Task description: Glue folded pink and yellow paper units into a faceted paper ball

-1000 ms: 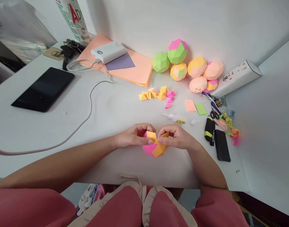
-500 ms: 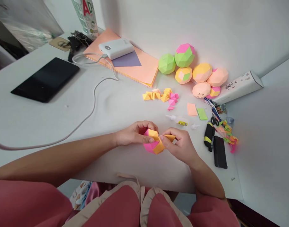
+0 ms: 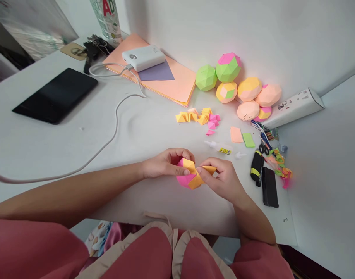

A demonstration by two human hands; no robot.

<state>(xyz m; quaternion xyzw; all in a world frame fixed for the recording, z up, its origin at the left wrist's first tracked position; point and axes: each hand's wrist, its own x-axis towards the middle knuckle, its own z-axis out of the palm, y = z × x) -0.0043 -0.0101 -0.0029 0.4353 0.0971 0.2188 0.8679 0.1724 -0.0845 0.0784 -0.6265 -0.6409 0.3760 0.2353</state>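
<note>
Between my hands is a partly built paper ball (image 3: 185,180) of pink and orange folded facets, held above the front of the table. My left hand (image 3: 168,164) grips its left side, thumb on the orange part and fingers behind. My right hand (image 3: 220,176) pinches an orange folded paper piece (image 3: 209,169) against the ball's right side; whether the two are joined is hidden by the fingers. Beyond them lie loose orange folded pieces (image 3: 181,117) and pink ones (image 3: 212,124). A glue bottle (image 3: 218,147) lies with its cap (image 3: 240,155) beside it.
Several finished paper balls (image 3: 228,68) sit against the wall. Sticky notes (image 3: 236,135), scissors (image 3: 263,148), a cutter (image 3: 256,166) and a black case (image 3: 270,188) are at right. A tablet (image 3: 55,96), cable (image 3: 116,124) and power bank (image 3: 143,58) on orange paper (image 3: 177,89) occupy the left.
Both hands keep nearly the same hold on the paper ball and the orange piece. The view has shifted very slightly; nothing on the table has moved.
</note>
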